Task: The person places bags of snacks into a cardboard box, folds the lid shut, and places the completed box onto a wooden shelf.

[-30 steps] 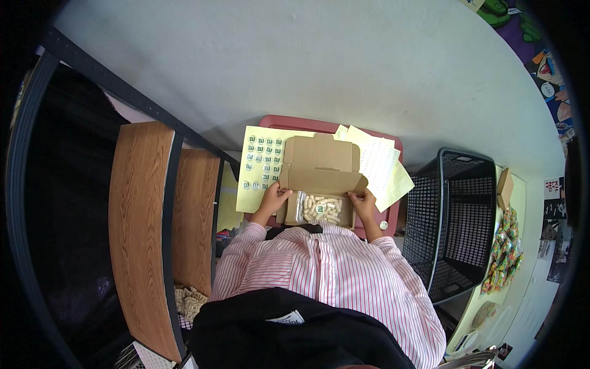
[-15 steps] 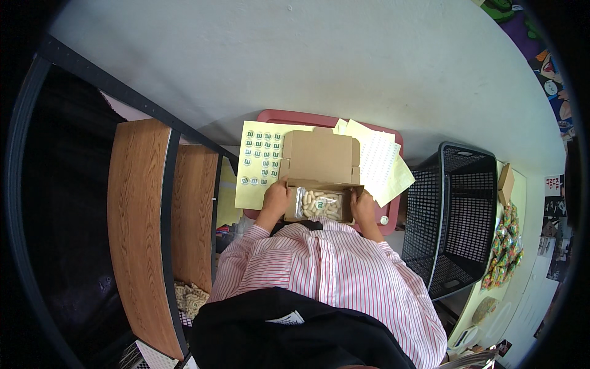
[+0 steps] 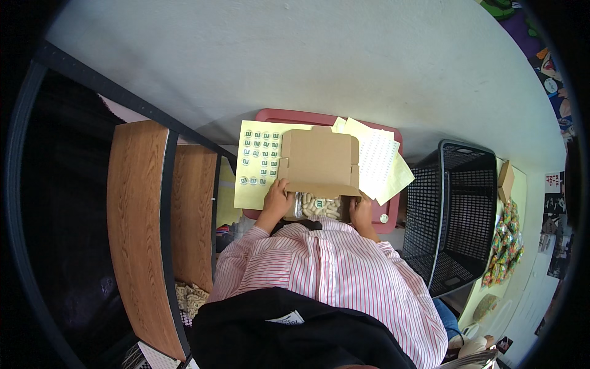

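In front of my body lies a brown cardboard box (image 3: 321, 155), its lid raised at the back. Inside it is a clear bag of pale capsule-like pieces (image 3: 332, 208) with a round printed sticker (image 3: 319, 203) on top. My left hand (image 3: 278, 197) grips the box's left side, thumb near the fold of the lid. At the right side my right hand (image 3: 361, 209) holds the edge, fingers partly hidden behind the cardboard. A bent cardboard strip at the lid's fold leans over the far part of the bag.
Under the box are a yellow sheet of round stickers (image 3: 246, 194), more label sheets (image 3: 376, 158) and a red tray (image 3: 295, 115). A black plastic crate (image 3: 468, 209) stands at right, colourful packets (image 3: 504, 240) beyond it. Wooden shelves (image 3: 140, 227) rise at left. Blue clothing of someone (image 3: 447, 317) shows lower right.
The cardboard at the lid's fold has tipped toward me and covers more of the bag. Both hands stay on the box sides. Blue clothing has come into view at lower right.
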Motion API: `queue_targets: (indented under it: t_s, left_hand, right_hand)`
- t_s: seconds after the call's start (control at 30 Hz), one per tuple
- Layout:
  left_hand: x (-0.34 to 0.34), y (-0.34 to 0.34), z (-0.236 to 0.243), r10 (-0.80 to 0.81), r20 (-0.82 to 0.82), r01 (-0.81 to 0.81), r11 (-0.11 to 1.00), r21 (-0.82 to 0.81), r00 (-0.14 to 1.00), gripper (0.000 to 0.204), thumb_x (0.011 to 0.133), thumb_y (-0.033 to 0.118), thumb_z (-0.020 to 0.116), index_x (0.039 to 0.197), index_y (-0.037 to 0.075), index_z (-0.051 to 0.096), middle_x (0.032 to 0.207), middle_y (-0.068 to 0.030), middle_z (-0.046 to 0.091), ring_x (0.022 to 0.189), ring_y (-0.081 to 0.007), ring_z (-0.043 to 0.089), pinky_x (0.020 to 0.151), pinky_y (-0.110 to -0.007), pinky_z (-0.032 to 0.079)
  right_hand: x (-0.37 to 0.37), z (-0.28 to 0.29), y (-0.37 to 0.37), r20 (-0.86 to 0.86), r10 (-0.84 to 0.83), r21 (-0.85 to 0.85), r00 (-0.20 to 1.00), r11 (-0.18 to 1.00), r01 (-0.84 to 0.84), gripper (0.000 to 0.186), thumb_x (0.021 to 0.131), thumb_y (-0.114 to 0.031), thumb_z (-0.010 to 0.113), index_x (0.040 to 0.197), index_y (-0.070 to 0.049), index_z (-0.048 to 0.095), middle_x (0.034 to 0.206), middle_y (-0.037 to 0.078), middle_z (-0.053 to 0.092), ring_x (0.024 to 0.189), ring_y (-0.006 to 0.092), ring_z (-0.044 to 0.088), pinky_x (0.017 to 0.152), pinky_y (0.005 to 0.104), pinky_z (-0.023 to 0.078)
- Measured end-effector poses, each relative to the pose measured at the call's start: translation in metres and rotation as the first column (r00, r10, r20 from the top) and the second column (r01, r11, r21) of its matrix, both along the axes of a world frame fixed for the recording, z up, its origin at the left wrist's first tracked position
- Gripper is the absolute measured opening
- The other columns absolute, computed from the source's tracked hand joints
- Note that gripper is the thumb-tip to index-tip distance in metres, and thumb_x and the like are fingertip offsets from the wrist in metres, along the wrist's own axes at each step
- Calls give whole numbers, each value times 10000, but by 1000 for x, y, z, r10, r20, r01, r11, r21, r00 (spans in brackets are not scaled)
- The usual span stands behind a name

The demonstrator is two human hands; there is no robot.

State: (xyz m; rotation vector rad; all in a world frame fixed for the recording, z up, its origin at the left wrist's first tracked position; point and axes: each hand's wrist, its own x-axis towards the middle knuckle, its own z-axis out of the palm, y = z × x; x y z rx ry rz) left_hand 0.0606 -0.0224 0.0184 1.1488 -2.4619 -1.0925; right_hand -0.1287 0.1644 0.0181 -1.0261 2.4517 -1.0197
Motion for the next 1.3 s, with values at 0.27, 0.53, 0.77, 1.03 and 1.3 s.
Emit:
queue_targets:
  t_s: [0.27, 0.53, 0.77, 1.03, 1.3]
  left_hand:
    - [17, 8, -1, -45, -125, 59, 992, 109, 991, 496, 716, -46, 548, 1181, 60, 415, 1111, -186, 440, 1043, -389, 466, 880, -417, 416]
    - [28, 10, -20, -135, -201, 156, 984, 91, 970, 558, 743, -45, 523, 1267, -7, 334, 1251, -227, 413, 1167, -382, 399, 982, -380, 343]
    - [33, 12, -18, -203, -191, 223, 971, 91, 960, 625, 743, 54, 596, 1284, -35, 296, 1309, -246, 355, 1237, -363, 337, 1031, -385, 284]
    - [42, 0, -16, -345, -214, 370, 925, 90, 914, 707, 703, 47, 645, 1285, -20, 250, 1345, -231, 293, 1240, -376, 312, 1036, -387, 277]
    - [21, 8, -24, -101, -202, 128, 984, 124, 974, 541, 752, 13, 543, 1245, 26, 321, 1217, -240, 439, 1129, -401, 421, 949, -415, 352]
  right_hand:
    - [1, -17, 14, 53, 72, 15, 996, 997, -73, 522, 700, 66, 509, 1215, 0, 464, 975, 252, 550, 847, 396, 553, 730, 418, 462]
    - [3, -7, 16, 58, 115, -152, 992, 983, -105, 576, 681, 62, 491, 1249, 0, 412, 1016, 266, 539, 911, 403, 546, 810, 423, 450]
    - [10, -7, 20, 58, 112, -143, 992, 984, -103, 506, 740, -5, 488, 1238, 14, 407, 1074, 244, 530, 968, 386, 542, 825, 406, 450]
    - [10, -15, 27, 59, 155, -144, 986, 979, -146, 493, 743, -6, 488, 1229, 5, 409, 1225, 249, 436, 1085, 392, 475, 914, 412, 401]
    - [-2, 11, 11, 55, 191, -73, 980, 980, -187, 468, 703, 34, 468, 1168, -15, 439, 1233, 225, 441, 1105, 413, 443, 933, 425, 381]
